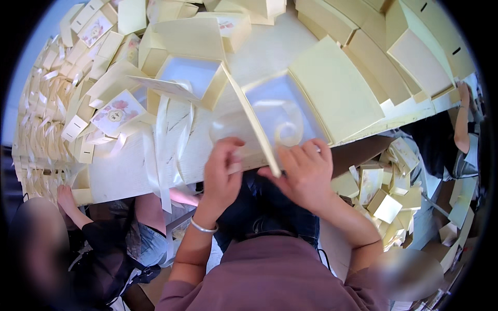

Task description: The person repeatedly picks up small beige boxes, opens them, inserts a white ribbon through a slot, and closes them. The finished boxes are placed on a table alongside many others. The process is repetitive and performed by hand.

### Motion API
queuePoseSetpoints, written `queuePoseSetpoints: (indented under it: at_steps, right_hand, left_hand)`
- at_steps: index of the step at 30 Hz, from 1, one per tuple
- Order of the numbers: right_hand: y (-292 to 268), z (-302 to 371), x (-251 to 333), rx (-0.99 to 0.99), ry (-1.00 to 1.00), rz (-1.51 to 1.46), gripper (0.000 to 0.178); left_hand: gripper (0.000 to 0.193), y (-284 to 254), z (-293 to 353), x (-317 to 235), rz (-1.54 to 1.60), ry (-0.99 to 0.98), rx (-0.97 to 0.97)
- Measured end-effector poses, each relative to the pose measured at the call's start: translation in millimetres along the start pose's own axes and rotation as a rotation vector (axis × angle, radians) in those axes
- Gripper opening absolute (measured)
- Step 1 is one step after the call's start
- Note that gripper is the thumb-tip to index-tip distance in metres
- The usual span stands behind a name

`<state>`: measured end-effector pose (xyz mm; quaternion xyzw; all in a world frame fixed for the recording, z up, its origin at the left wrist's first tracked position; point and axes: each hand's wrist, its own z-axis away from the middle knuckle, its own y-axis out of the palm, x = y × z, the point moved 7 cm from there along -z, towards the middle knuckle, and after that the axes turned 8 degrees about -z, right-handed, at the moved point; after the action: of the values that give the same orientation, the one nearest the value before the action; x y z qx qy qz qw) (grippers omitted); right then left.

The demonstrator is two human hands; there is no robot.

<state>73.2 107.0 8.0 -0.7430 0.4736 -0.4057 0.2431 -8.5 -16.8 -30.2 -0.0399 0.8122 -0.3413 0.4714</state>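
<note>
In front of me an open cream gift box (328,136) with a pale lining rests at the table's near edge, its wide lid folded back to the right. My right hand (307,171) pinches the near end of the box's upright left flap (248,111), thumb below and fingers over the edge. A sheer, curled white ribbon (287,133) lies in the box beside those fingers. Just left of the flap, my left hand (224,173) has its fingers curled together around a short pale strip that looks like ribbon; motion blurs it.
Another open box (212,93) stands behind, trailing ribbons (162,155) over the table edge. Flower-printed boxes (118,114) pile up at left; larger cream boxes (373,67) line the back right. Several boxes (386,206) heap below right. Co-workers' hands (65,198) show at both sides.
</note>
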Motion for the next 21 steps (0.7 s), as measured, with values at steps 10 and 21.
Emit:
queuePoseSetpoints:
  at_steps: [10, 21]
  right_hand:
    - [-50, 30, -4, -0.09, -0.097, -0.13, 0.005]
    - [18, -38, 143, 0.156, -0.867, -0.31, 0.023]
  left_hand:
    - [0.009, -134, 81, 2, 1.785, 0.028, -0.109]
    - [0.013, -198, 245, 96, 0.77, -0.657, -0.602]
